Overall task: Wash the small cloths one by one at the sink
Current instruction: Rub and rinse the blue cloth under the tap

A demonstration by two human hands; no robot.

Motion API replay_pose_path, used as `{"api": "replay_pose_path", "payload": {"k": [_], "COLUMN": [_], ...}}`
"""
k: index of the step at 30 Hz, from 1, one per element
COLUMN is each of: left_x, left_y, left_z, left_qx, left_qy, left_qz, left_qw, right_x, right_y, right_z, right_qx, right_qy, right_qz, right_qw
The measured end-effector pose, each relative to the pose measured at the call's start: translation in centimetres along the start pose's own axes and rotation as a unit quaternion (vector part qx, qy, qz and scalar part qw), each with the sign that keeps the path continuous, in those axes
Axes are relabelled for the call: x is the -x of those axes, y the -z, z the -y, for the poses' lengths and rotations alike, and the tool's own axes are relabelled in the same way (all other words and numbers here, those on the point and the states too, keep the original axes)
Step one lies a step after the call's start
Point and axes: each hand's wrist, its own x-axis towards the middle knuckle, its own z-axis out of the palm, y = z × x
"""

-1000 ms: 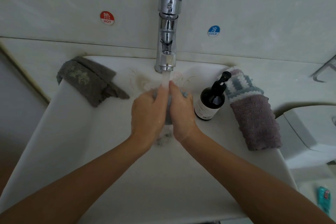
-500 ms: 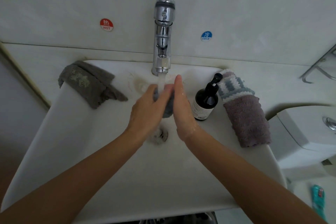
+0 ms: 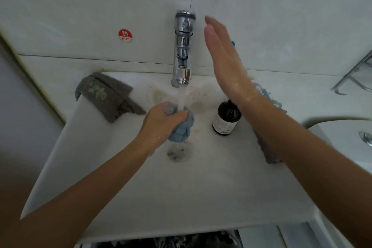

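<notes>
The white sink [image 3: 201,197] fills the near view, and the drain [image 3: 177,153] sits just past its middle, with the washing going on right above it. Judging by how things lie, the task is partway through: one small blue cloth [image 3: 181,130] is under the water, and at least two more cloths wait on the rim, so much looks to be left.

The left hand [image 3: 163,119] is clenched round the blue cloth, fingers and thumb curled tight, bunching it into a wad that hangs out below the fist toward the drain. The water stream [image 3: 182,96] lands on the top of that wad.

From the blue cloth, a dark pump bottle [image 3: 226,120] stands at about 3 o'clock on the basin's right side, apart from the cloth. A purple cloth [image 3: 269,155] lies on the right rim, mostly hidden by the right forearm; I cannot tell whether it has been washed. At about 10 o'clock a grey cloth [image 3: 106,98] is draped over the left rim, looking untouched.

Farther back, at 12 o'clock, the chrome tap [image 3: 183,50] is running. The right hand [image 3: 225,60] is released and flat, fingers straight and together, wet, holding nothing; it is raised just beside the tap's top at about 1 o'clock, touching nothing as far as I can see. My guess is it is heading for the tap
</notes>
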Motion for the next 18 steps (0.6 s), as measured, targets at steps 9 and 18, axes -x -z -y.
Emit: {"api": "replay_pose_path", "payload": {"k": [9, 18], "left_x": [-0.5, -1.9], "left_y": [0.0, 0.1], "left_z": [0.7, 1.6], "left_qx": [-0.013, -0.051], "left_qy": [0.000, -0.015], "left_qz": [0.006, -0.034], "left_qw": [1.000, 0.998], "right_x": [-1.9, 1.5], "right_y": [0.2, -2.7], "right_z": [0.1, -3.3], "right_qx": [0.155, 0.106], "right_qy": [0.137, 0.087], "right_qz": [0.026, 0.011], "right_qw": [0.978, 0.991]}}
